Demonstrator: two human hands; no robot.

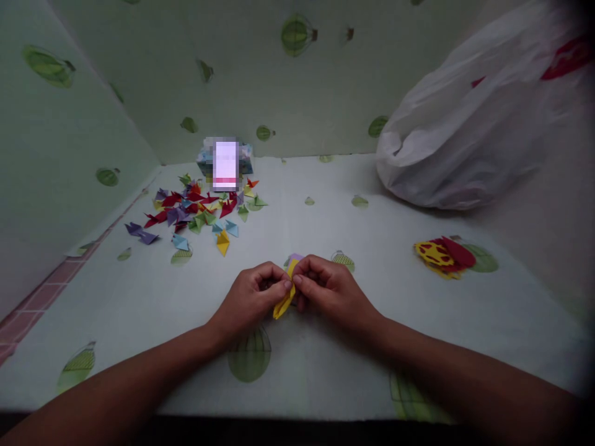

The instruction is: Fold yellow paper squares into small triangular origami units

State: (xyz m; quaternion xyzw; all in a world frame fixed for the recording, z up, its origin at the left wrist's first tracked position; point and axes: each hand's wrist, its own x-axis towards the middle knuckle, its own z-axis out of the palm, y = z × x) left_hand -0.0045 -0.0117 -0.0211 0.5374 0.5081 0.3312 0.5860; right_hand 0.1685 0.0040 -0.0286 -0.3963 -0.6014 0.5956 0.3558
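Note:
Both my hands meet near the middle of the table, pinching a narrow strip of folded yellow paper (281,306). My left hand (253,291) grips it between thumb and forefinger from the left side. From the right, my right hand (332,288) holds its upper part, thumb against the fold. Behind the fingertips a bit of purple paper (294,257) shows on the table; most of it is hidden. Farther back on the left lies a loose pile of folded paper cranes (190,207) in red, purple, green, blue and yellow. One yellow crane (224,243) sits at its near edge.
A phone with a lit, blurred screen (225,164) leans against a patterned box (248,160) behind the cranes. A large white plastic bag (455,136) bulges at the back right. Red and yellow cut-outs (444,255) lie in front of it. Balloon-patterned covering (325,371) spreads over table and walls.

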